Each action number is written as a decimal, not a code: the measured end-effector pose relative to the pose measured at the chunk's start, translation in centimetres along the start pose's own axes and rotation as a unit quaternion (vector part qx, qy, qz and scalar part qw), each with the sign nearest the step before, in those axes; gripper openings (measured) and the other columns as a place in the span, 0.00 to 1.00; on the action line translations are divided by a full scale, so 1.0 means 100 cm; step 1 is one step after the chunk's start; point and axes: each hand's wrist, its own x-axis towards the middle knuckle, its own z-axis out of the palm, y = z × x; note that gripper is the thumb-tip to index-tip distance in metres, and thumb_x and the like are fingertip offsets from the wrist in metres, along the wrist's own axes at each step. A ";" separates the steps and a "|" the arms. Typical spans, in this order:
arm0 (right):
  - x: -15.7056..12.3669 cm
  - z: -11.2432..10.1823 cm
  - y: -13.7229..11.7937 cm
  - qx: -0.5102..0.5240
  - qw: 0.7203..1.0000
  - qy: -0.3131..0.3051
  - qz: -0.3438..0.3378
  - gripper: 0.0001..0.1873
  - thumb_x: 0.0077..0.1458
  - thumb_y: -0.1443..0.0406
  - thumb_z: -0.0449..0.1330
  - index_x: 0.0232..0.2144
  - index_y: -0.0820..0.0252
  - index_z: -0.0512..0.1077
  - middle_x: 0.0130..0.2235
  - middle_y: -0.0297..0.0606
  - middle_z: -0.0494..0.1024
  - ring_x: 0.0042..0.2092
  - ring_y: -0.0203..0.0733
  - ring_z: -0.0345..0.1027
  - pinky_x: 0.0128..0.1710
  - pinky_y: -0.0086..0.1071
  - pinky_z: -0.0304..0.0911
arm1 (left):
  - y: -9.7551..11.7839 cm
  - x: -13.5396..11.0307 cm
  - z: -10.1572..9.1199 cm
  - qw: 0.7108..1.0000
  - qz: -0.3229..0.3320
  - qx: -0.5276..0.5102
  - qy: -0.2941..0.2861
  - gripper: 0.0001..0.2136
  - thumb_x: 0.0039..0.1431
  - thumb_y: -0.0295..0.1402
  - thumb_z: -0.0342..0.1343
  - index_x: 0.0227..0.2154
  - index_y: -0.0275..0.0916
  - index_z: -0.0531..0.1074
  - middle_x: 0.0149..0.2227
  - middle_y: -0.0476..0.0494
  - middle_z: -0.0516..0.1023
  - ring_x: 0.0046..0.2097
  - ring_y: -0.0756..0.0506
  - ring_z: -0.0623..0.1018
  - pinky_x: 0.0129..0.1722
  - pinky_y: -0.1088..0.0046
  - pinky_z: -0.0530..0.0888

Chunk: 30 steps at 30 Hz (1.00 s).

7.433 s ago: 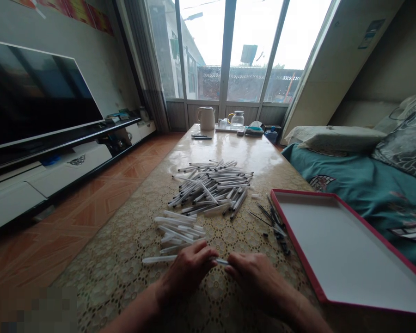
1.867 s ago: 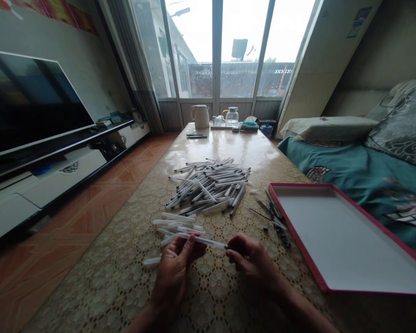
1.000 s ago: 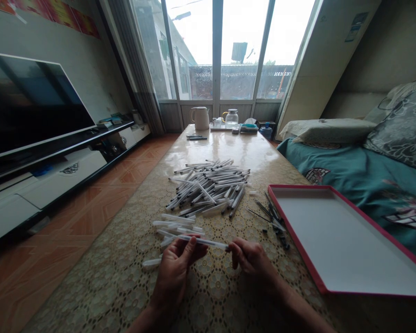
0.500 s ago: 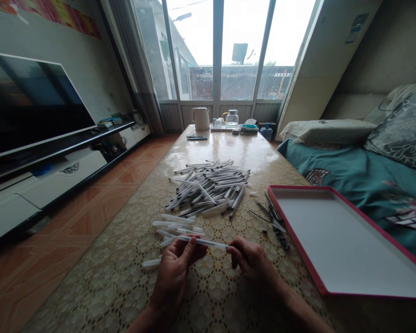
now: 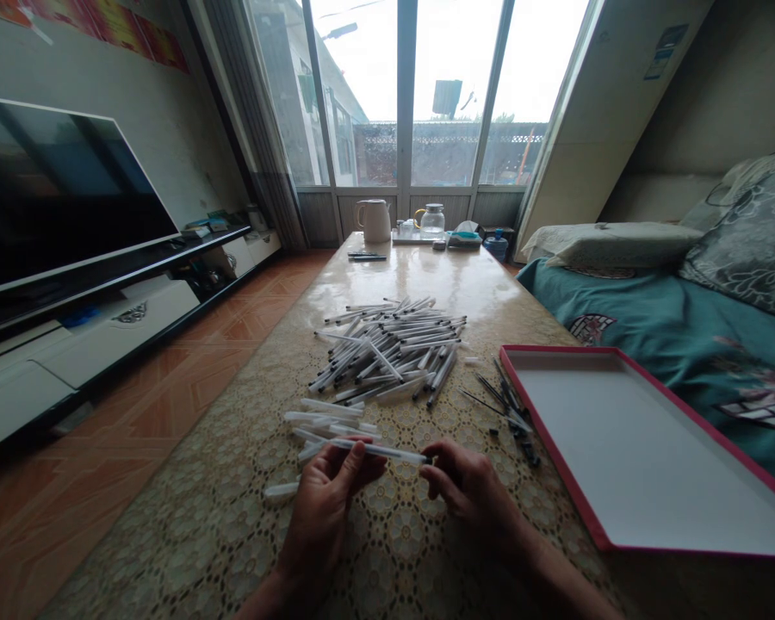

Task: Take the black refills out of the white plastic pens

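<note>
My left hand (image 5: 332, 482) is closed on a white pen (image 5: 387, 451) with a dark refill showing inside, held nearly level above the table. Its black end points right. My right hand (image 5: 468, 482) is at that end, thumb and forefinger parted around the black tip. Beyond my left hand lie several loose white barrels or caps (image 5: 329, 415). Farther back spreads a heap of white pens with black ends (image 5: 393, 340). Thin dark refills (image 5: 504, 398) and small black plugs (image 5: 528, 449) lie to the right.
A shallow box lid with a red rim (image 5: 587, 508) lies at the table's right side. At the far end stand a kettle (image 5: 375, 221), a glass jug (image 5: 432, 222) and a tissue pack (image 5: 463, 239). A bed (image 5: 639, 319) is on the right, a television (image 5: 58, 189) on the left.
The fingers of my right hand have parted at the pen's black end, which now shows between them. My left hand and the pen have hardly moved.
</note>
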 end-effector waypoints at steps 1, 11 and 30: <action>0.000 0.000 0.000 -0.006 1.000 -0.001 -0.006 0.16 0.62 0.56 0.48 0.31 0.60 0.69 0.22 0.33 0.75 0.24 0.34 0.68 0.26 0.25 0.59 | 0.000 0.000 0.000 1.000 0.000 0.003 -0.001 0.13 0.41 0.35 0.68 0.30 0.33 0.77 0.30 0.44 0.81 0.31 0.45 0.80 0.34 0.71 0.78; 0.000 0.002 0.000 0.071 0.997 -0.010 0.021 0.15 0.60 0.55 0.51 0.35 0.60 0.68 0.25 0.34 0.76 0.20 0.33 0.66 0.21 0.24 0.60 | -0.001 -0.001 0.000 1.000 0.000 0.003 -0.005 0.12 0.43 0.35 0.67 0.30 0.34 0.77 0.29 0.44 0.80 0.31 0.46 0.80 0.34 0.71 0.77; -0.001 0.006 -0.004 0.128 0.988 0.080 -0.002 0.07 0.57 0.62 0.56 0.35 0.60 0.69 0.27 0.35 0.77 0.24 0.35 0.71 0.25 0.27 0.65 | -0.003 0.000 -0.002 1.000 0.003 -0.006 0.016 0.13 0.43 0.36 0.67 0.30 0.33 0.76 0.27 0.45 0.80 0.29 0.46 0.80 0.32 0.72 0.78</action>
